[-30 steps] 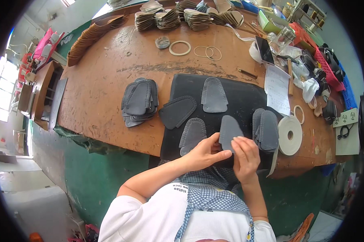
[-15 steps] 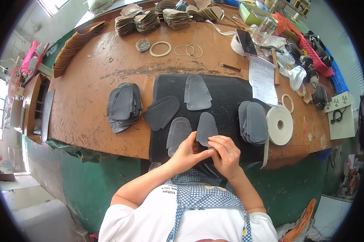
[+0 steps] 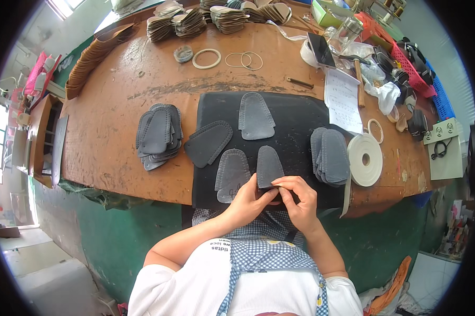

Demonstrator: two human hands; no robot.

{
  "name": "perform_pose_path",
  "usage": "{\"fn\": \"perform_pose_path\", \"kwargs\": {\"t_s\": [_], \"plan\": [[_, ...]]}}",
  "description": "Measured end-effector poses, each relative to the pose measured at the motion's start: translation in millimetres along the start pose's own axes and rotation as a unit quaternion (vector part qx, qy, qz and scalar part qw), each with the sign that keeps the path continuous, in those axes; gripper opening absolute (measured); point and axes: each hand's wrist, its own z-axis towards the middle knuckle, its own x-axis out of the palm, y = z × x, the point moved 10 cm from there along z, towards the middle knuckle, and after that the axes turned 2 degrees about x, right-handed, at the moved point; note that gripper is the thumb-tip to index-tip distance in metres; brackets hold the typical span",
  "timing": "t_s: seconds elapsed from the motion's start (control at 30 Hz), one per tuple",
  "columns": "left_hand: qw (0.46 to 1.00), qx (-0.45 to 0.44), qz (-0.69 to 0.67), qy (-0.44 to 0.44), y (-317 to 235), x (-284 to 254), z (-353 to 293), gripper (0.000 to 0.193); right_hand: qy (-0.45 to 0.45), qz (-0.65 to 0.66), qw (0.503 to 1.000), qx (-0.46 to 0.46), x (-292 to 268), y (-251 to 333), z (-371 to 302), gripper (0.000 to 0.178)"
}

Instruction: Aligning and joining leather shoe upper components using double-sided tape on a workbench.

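Observation:
A grey tapered leather piece (image 3: 269, 164) stands between my hands at the near side of a black mat (image 3: 298, 118). My left hand (image 3: 249, 199) pinches its lower left edge. My right hand (image 3: 299, 201) grips its lower right edge, where the near end looks bent up; the fingers hide part of it. Beside my left hand lies a similar leather piece (image 3: 232, 171) with punched edge holes and a dark mark. Farther off on the mat are an angled leather piece (image 3: 208, 143) and an upright one (image 3: 256, 118).
A stack of grey pieces (image 3: 158, 132) lies to the left, another stack (image 3: 332, 158) to the right. Right of that rests a white tape roll (image 3: 365, 159). Behind are a written sheet (image 3: 343, 100), a hammer (image 3: 359, 84), a phone (image 3: 320, 51) and brown stacked pieces (image 3: 229, 20).
My right fingers have shifted along the near edge of the leather piece, and its lower edge now looks more bent. The view has moved slightly.

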Motion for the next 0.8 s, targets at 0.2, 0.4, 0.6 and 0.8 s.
{"fn": "perform_pose_path", "kwargs": {"t_s": [0.2,0.4,0.6,0.8], "plan": [[0.996,-0.04,-0.061,0.044,24,11,3,0.037,-0.22,0.096,0.959,0.152,-74,-40,-11,0.013],[0.993,-0.058,-0.077,0.063,26,29,11,0.037,-0.581,0.111,0.806,0.012,-220,-12,-37,0.024],[0.967,0.035,0.254,-0.003,-16,22,36,0.05,-0.378,-0.222,0.885,-0.153,-121,39,-17,0.017],[0.919,0.149,0.343,-0.128,-58,-52,-10,0.03,-0.011,-0.236,0.915,-0.326,35,66,-25,0.024]]}}
